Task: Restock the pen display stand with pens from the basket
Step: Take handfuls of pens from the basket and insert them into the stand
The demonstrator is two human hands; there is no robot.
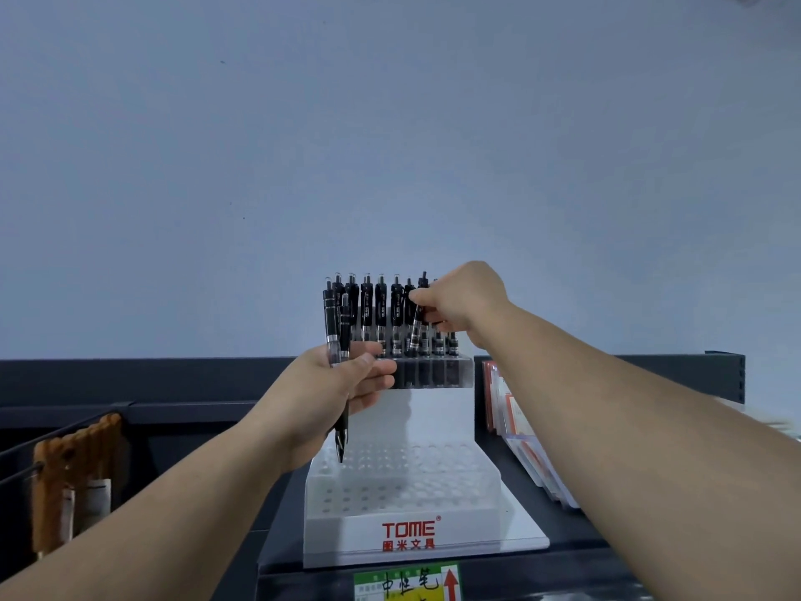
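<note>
While the right hand pinches one black pen by its upper barrel between thumb and fingertips, tilted over the back tier of the display stand, the left hand is curled round a small bundle of spare pens, held upright with the tips pointing down over the lower tiers. A row of standing pens already fills most of the back tier; the lower holes are bare, and the basket is out of view. These pens look light, stiff and smooth-sided, so they would likely slip in a loose grip; a hold on the barrel just below the clip should give the best control for steering the tip into a hole. On the stand's front, red lettering reads "TOME" with Chinese characters beneath. A green and yellow shelf tag below carries handwritten characters, apparently 中性笔, beside a red arrow.
</note>
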